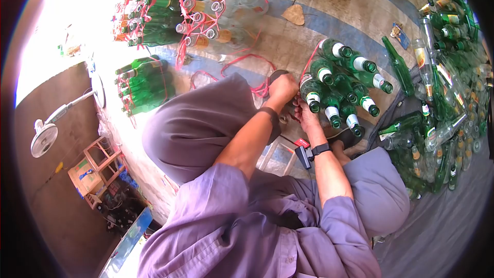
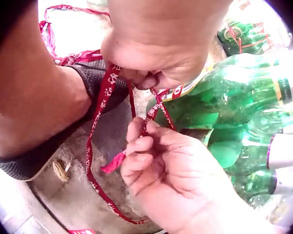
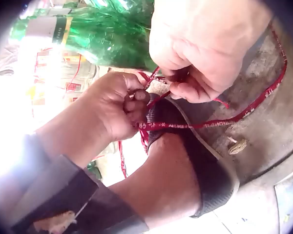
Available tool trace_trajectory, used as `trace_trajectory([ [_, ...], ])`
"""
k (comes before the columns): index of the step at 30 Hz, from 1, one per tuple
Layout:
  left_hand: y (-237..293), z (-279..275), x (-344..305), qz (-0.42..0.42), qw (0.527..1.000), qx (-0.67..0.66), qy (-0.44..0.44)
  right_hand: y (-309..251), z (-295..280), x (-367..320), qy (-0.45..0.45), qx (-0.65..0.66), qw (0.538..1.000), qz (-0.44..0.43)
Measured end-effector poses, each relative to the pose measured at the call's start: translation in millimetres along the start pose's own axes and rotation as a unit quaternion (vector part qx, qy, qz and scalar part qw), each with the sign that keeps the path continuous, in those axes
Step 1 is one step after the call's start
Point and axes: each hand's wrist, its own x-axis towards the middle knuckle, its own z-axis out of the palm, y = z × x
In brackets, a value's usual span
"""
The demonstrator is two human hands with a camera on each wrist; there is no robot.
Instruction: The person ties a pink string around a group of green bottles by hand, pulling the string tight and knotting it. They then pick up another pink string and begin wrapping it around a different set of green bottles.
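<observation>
In the head view a bunch of upright green glass bottles (image 1: 329,90) stands just beyond my hands, with red printed ribbon (image 2: 105,97) round its side. My left hand (image 1: 283,90) is at the bunch's near left side, its fingers curled round the ribbon. Close beside it, my right hand (image 1: 307,117) pinches the ribbon between thumb and fingertips, as the left wrist view shows. A loop of ribbon hangs between the hands, and a short pink end sticks out by the right fingers. The ribbon's crossing is partly hidden by the fingers.
Tied bundles of bottles (image 1: 159,18) stand at the far left, with a smaller green bundle (image 1: 146,82) nearer. Loose bottles (image 1: 442,98) are heaped along the right. A shoe (image 3: 171,114) lies close under the hands. A white fan (image 1: 45,138) stands at the left.
</observation>
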Motion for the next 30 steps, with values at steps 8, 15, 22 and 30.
trace_trajectory([
  [8, -37, 33, 59, -0.041, 0.933, -0.356, -0.042, 7, 14, 8, -0.048, 0.105, 0.993, 0.014],
  [15, -17, 4, 35, 0.03, 0.938, -0.347, 0.0, 10, 10, 29, -0.035, 0.161, 0.986, 0.018],
  [22, -15, 6, -5, -0.162, 0.844, -0.511, 0.017, 16, 2, 35, -0.038, 0.166, 0.984, 0.056],
  [30, -16, -5, 8, -0.162, 0.832, -0.531, -0.011, 20, -5, 38, -0.036, 0.148, 0.988, 0.017],
])
